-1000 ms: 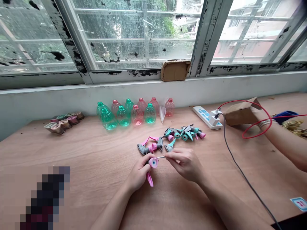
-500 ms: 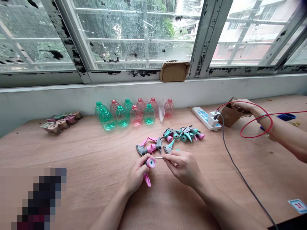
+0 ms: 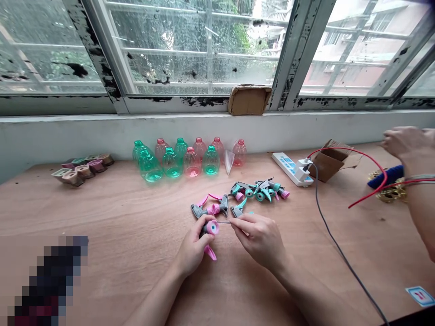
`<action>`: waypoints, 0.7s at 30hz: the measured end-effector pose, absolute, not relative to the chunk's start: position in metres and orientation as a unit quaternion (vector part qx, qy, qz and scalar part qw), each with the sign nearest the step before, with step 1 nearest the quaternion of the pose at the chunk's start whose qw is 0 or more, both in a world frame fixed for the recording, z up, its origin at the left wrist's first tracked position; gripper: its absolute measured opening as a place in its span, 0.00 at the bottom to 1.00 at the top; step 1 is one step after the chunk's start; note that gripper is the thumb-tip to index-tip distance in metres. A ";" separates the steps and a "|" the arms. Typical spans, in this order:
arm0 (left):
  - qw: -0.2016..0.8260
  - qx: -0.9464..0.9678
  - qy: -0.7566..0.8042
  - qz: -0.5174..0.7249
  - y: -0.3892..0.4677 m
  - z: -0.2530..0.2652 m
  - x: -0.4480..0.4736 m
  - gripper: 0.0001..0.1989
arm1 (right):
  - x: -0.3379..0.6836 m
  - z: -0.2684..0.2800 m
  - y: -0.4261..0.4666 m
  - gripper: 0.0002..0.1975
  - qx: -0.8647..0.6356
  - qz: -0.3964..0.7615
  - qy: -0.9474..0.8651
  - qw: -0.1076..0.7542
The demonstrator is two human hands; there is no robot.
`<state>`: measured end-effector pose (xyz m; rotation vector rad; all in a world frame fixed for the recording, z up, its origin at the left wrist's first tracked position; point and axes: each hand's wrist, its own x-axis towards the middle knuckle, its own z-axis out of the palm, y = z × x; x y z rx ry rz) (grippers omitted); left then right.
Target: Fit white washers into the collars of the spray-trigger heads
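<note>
My left hand (image 3: 190, 253) is closed around a spray trigger head (image 3: 213, 227) with a grey body, pink collar and pink lever, its round underside turned to the right. A thin, straight, pale rod (image 3: 223, 222) is pinched in the fingertips of my right hand (image 3: 263, 240). The rod's far end reaches the pink collar; whether it goes inside I cannot tell. Just beyond my hands lie two pink-and-grey spray heads (image 3: 214, 208) and a teal-and-grey one (image 3: 238, 208). Behind them is a pile of teal and pink spray heads (image 3: 261, 190).
Green and pink clear bottles (image 3: 173, 167) stand by the wall, near a clear plastic bag (image 3: 229, 161). Small cups (image 3: 83, 171) sit left. A power strip (image 3: 287, 165), grey cable (image 3: 335, 240), cardboard box (image 3: 326, 165) and a co-worker's hand (image 3: 408, 142) are right.
The co-worker's hand has left the cardboard box and moved right, uncovering a blue item and gold-coloured pieces. My own hands and what they hold have barely moved.
</note>
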<state>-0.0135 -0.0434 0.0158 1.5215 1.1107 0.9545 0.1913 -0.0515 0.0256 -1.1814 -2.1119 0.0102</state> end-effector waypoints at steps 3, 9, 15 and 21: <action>0.506 0.618 0.458 0.391 -0.042 0.016 -0.015 0.13 | 0.192 0.026 -0.050 0.10 -0.451 0.007 -0.822 0.347; 0.543 0.609 0.446 0.367 -0.040 0.017 -0.016 0.10 | 0.192 0.025 -0.051 0.11 -0.448 0.014 -0.827 0.340; 0.558 0.598 0.448 0.361 -0.042 0.018 -0.013 0.08 | 0.190 0.027 -0.052 0.12 -0.459 0.017 -0.823 0.333; 0.507 0.624 0.468 0.366 -0.041 0.017 -0.011 0.09 | 0.186 0.018 -0.050 0.13 -0.494 0.032 -0.807 0.322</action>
